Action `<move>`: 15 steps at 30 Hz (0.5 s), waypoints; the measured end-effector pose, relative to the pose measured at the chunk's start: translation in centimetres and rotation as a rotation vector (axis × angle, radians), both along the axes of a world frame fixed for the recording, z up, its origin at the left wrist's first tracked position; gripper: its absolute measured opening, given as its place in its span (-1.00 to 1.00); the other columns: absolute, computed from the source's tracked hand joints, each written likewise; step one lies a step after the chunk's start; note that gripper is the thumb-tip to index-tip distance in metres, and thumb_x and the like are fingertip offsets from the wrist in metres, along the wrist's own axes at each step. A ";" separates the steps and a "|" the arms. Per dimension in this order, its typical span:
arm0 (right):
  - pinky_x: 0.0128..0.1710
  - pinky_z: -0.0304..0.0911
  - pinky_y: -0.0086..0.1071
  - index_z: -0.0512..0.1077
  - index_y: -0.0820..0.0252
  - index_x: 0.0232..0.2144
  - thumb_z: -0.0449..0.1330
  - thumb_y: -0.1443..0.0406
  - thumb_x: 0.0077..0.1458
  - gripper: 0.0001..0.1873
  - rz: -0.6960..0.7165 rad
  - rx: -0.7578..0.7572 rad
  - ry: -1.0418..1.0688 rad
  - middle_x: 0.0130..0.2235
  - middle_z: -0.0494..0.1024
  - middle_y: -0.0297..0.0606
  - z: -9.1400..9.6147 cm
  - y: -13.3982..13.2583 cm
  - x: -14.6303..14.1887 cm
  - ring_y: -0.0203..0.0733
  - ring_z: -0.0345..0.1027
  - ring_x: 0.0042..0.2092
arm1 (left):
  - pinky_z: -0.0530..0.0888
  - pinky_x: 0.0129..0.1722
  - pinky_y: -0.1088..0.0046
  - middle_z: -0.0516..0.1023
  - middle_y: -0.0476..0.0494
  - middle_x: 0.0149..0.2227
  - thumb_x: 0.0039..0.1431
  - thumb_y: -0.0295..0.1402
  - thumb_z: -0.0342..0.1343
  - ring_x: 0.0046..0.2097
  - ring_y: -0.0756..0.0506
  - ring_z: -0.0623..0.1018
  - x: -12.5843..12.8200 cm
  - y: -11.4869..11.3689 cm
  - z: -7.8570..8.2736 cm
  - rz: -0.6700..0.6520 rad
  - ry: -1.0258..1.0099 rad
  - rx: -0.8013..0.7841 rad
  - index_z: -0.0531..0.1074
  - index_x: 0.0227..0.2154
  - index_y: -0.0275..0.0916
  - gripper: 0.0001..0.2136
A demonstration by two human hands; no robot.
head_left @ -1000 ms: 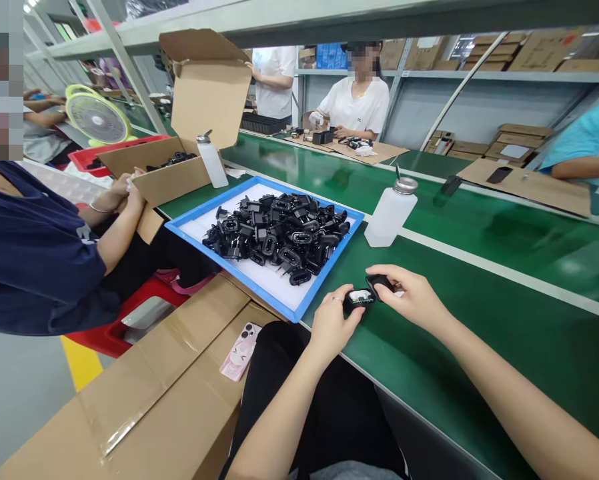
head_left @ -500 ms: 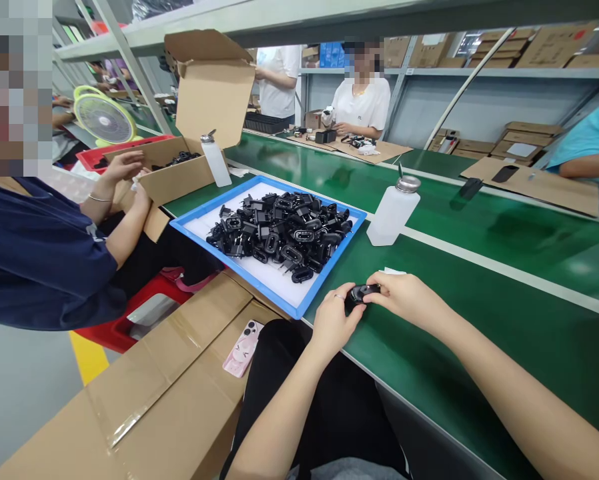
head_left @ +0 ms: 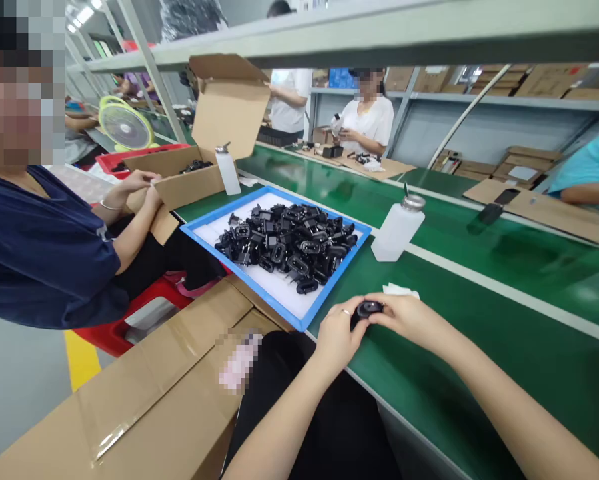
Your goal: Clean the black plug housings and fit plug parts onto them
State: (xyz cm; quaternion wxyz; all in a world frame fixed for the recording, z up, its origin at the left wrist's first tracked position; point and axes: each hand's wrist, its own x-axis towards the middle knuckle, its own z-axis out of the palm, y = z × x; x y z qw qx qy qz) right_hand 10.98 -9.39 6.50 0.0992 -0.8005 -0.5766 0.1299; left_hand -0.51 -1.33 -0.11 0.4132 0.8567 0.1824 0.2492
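Observation:
Both my hands meet over the near edge of the green bench, holding one small black plug adapter [head_left: 369,309] between them. My left hand [head_left: 338,333], with a ring on one finger, grips it from the left. On the other side my right hand [head_left: 404,313] pinches its right end with thumb and fingers. An oval, glossy face of the adapter points upward; the rest is covered by my fingers. Just behind my right hand lies a white wipe or paper [head_left: 401,291]. To the left, a blue-rimmed tray [head_left: 249,283] carries a heap of similar black adapters [head_left: 289,243].
A white pump bottle [head_left: 397,230] stands beyond my hands, another bottle [head_left: 228,171] behind the tray. At left a co-worker in a navy shirt [head_left: 39,253] sits by an open carton [head_left: 194,187]. A large cardboard box [head_left: 144,387] bearing a pink phone [head_left: 240,363] is beside my leg.
The whole scene sits slightly lower as my head has tilted. The adapter has turned in my fingers, showing more of its oval face. The left co-worker's hands have shifted.

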 end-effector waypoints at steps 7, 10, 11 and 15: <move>-0.50 0.09 -0.50 0.39 0.18 -0.47 0.13 0.46 -0.22 -0.83 0.014 -0.043 -0.106 -0.40 0.31 -0.32 1.3 1.0 -0.4 -0.26 0.26 -0.38 | 0.37 -0.19 0.30 0.41 -0.21 -0.18 -0.03 -0.38 -0.01 -0.18 -0.16 0.40 0.6 0.2 3.0 0.003 0.229 0.155 0.31 -0.16 -0.28 -0.69; -0.49 0.06 -0.51 0.36 0.22 -0.54 0.11 0.51 -0.29 -0.83 -0.010 -0.095 -0.105 -0.44 0.33 -0.34 1.7 1.7 -0.6 -0.25 0.27 -0.39 | 0.39 -0.29 0.22 0.44 -0.33 -0.25 -0.08 -0.42 0.03 -0.24 -0.25 0.43 1.4 0.8 4.9 -0.063 0.441 0.202 0.33 -0.19 -0.39 -0.67; -0.49 0.06 -0.50 0.35 0.22 -0.56 0.11 0.52 -0.31 -0.83 -0.031 -0.136 -0.106 -0.46 0.34 -0.34 1.6 1.8 -0.7 -0.23 0.27 -0.39 | 0.39 -0.33 0.21 0.45 -0.35 -0.28 -0.10 -0.43 0.04 -0.27 -0.28 0.44 1.6 0.9 5.4 -0.092 0.509 0.211 0.34 -0.21 -0.41 -0.68; -0.50 0.05 -0.50 0.31 0.21 -0.62 0.02 0.53 -0.41 -0.79 -0.031 -0.198 -0.078 -0.48 0.39 -0.37 1.2 2.1 -0.3 -0.18 0.30 -0.37 | 0.38 -0.50 0.31 0.49 -0.29 -0.48 -0.21 -0.55 0.06 -0.42 -0.26 0.48 3.2 1.1 5.8 -0.106 0.662 0.280 0.44 -0.43 -0.32 -0.81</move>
